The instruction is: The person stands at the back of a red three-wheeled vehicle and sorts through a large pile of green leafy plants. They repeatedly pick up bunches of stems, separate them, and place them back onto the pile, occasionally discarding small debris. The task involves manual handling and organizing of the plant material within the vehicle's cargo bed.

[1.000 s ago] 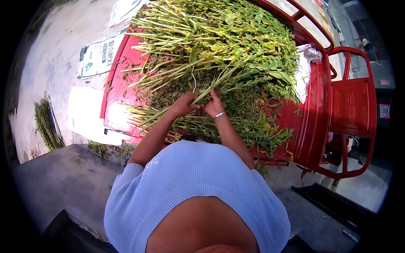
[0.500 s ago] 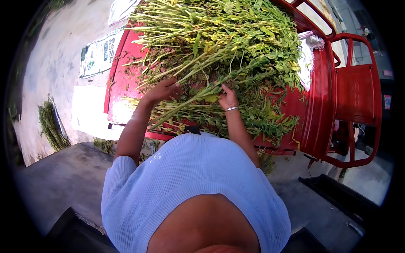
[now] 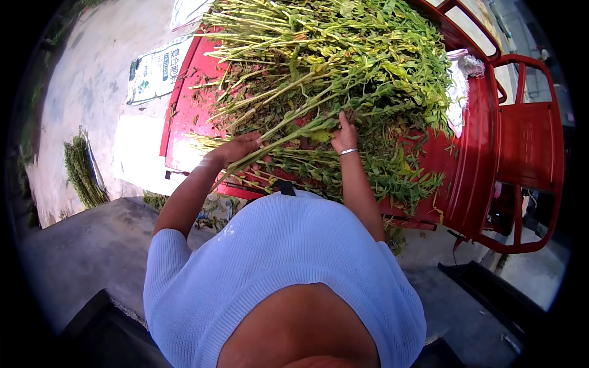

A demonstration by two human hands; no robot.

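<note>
A few long green plant stalks [image 3: 285,136] with leaves slant up from my body toward the far right. My left hand [image 3: 243,149] is closed around their bare lower ends, fingers partly under them. Farther along, at the leafy part, my right hand [image 3: 344,136] is closed with the thumb up against the stems and leaves; its other fingers are partly hidden. Beyond both hands lies a large heap of cut leafy stalks [image 3: 343,55], bare ends to the left. A smaller layer of stalks [image 3: 368,178] lies nearer me. All rest on a red cart bed [image 3: 199,67].
Dry leaf litter [image 3: 257,101] covers the bed between the piles. A red metal frame [image 3: 531,147] rises at right, beside a white sack [image 3: 457,92]. On the ground at left lie a printed sack [image 3: 156,72] and a stalk bundle [image 3: 84,170].
My left hand has come down and closed on the lower ends of the stalks, which it was apart from before. My right hand stays at the leafy part. The whole view has shifted slightly.
</note>
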